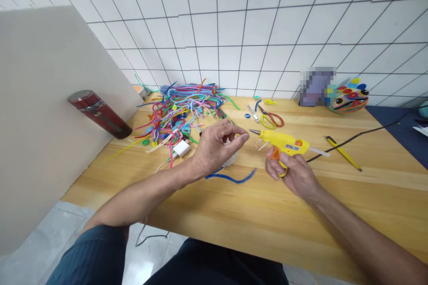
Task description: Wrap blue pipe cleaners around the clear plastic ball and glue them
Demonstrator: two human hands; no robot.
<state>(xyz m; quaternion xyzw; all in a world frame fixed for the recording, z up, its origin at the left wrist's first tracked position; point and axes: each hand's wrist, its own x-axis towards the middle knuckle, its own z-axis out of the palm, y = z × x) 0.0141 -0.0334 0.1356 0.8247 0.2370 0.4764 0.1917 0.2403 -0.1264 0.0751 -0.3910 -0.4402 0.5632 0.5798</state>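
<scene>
yellow hot-glue gun (pixel 284 141) gripped by right hand (pixel 297 171) | nozzle (pixel 255 132) pointed leftward, axis crosswise | label (pixel 292 147) unreadable | left hand (pixel 217 144) pinched, any hold cannot be told

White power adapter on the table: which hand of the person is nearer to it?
Left. The left hand is a little to the right of the white power adapter; the right hand is farther right, gripping the yellow glue gun.

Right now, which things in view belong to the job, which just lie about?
Apparently in the job:
yellow plastic glue gun, in the right hand
curved blue fuzzy pipe cleaner, probably

Apparently lying about:
dark-red cylindrical flask
white blocky plug adapter
slim yellow-and-black cutter
</scene>
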